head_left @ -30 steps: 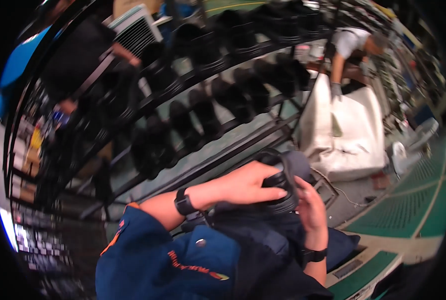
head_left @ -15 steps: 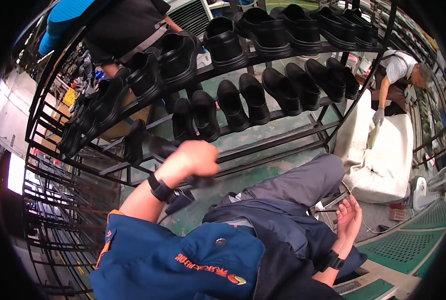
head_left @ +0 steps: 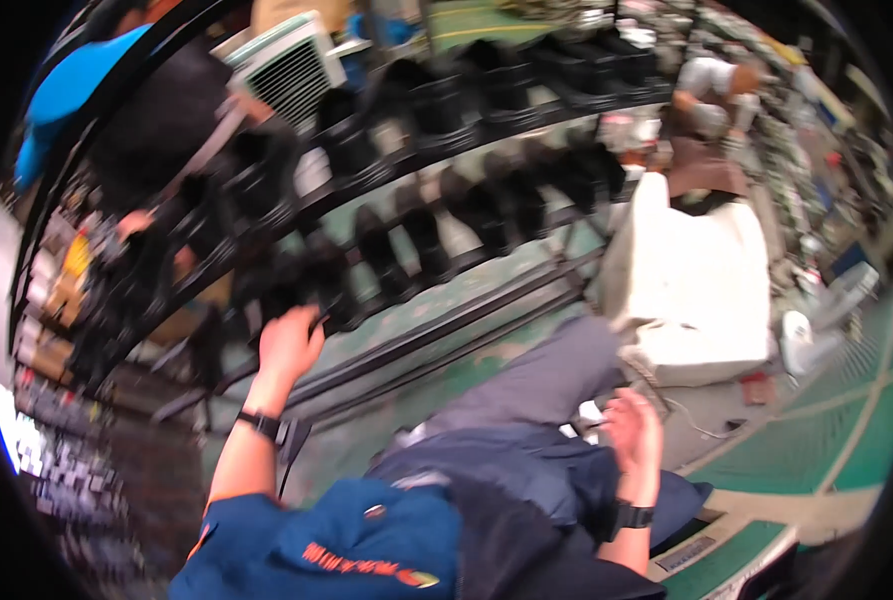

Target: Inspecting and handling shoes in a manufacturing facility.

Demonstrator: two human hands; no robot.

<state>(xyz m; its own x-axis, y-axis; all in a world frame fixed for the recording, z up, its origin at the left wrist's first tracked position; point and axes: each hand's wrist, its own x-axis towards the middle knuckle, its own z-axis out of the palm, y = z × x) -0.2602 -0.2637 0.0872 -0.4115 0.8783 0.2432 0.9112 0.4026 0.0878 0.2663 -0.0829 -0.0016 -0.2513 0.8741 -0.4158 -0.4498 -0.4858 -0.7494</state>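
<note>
My left hand (head_left: 291, 345) reaches to the front of the rack's lower row. Its fingers are closed on the near end of a black shoe (head_left: 331, 292), though motion blur hides the exact grip. Beside it stand further black slip-on shoes (head_left: 418, 230) in a slanting line. My right hand (head_left: 633, 430) is raised beside my bent knee, fingers loosely curled and apart, with nothing seen in it. A small white thing (head_left: 591, 414) shows just left of those fingers, too blurred to name.
The black metal rack (head_left: 446, 318) spans the view, with an upper row of shoes (head_left: 426, 100). A white covered block (head_left: 696, 280) stands right, a person (head_left: 711, 110) behind it. Another person in dark clothing (head_left: 156, 130) is beyond the rack, near a louvred unit (head_left: 286, 75).
The view has swung right, blurring the scene. My left hand has moved from in front of the rack, above a blurred dark item, to the lower-row shoes. The right-hand fingers have curled more.
</note>
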